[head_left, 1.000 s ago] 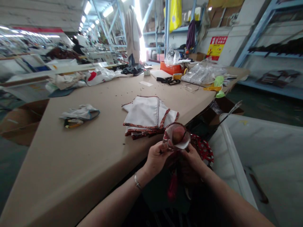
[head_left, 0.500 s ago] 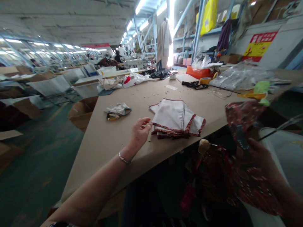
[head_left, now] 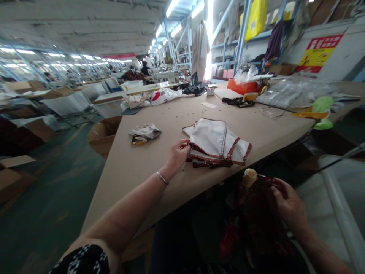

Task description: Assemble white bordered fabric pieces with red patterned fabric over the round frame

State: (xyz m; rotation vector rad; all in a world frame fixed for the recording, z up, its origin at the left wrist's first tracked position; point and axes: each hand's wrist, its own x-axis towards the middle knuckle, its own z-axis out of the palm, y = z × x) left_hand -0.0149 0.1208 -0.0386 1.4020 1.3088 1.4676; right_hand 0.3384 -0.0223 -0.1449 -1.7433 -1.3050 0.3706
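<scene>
Cloth stack (head_left: 212, 140), white squares edged in red print, lies folded on the table (head_left: 137, 179) near its front edge, with the left hand (head_left: 179, 153) at its left side. From here I read that hand as relaxed, its fingers loosely curled and the fingertips (head_left: 186, 142) touching the stack, though not clearly pinching it. A metal bracelet (head_left: 162, 177) circles that wrist.

The right hand (head_left: 286, 201) is lower, beyond the table edge, its fingers curled and pinching dark red printed cloth (head_left: 261, 224) that hangs down in front of the person. A pale rounded knob (head_left: 249, 177) sticks up at the top of that cloth; I cannot tell what it is. Just right of that hand stands a white bin (head_left: 339, 190).

Past the stack, a small crumpled cloth bundle (head_left: 145, 133) lies on the table to the left. Farther up the table I get black straps (head_left: 238, 101), a tape roll (head_left: 251, 97), an orange tub (head_left: 242, 86), clear plastic bags (head_left: 296, 95) and a green plastic item (head_left: 322, 123). A cardboard box (head_left: 104, 139) sits beside the table on the left, and far back a person (head_left: 145, 69) is among sewing machines (head_left: 165, 77).
</scene>
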